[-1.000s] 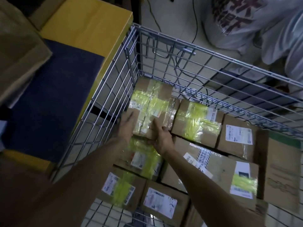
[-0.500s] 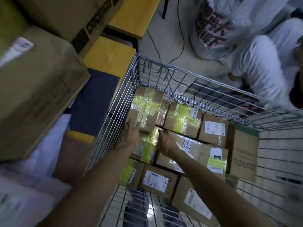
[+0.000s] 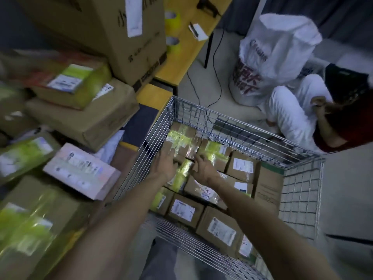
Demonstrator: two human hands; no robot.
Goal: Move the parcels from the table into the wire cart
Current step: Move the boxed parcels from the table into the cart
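The wire cart [image 3: 242,136] stands against the table's right side, and several taped cardboard parcels cover its floor. Both my arms reach down into it. My left hand [image 3: 164,164] lies with straight, spread fingers on the yellow-taped parcel [image 3: 181,138] in the far left corner. My right hand [image 3: 201,168] hovers at that parcel's near right edge with loosely bent fingers and holds nothing. More parcels are piled on the table at the left: a pink box [image 3: 80,170], a flat brown box [image 3: 86,118] and a big carton [image 3: 121,37].
A person in white trousers [image 3: 292,110] crouches beyond the cart's far right side, next to a white printed sack [image 3: 272,57]. Yellow tape rolls [image 3: 172,19] lie on the yellow table [image 3: 181,63]. Cables run across the floor behind the cart.
Both hands have let go of the corner parcel, which now rests in the cart. My head has risen and turned left, bringing the parcels on the table into view.
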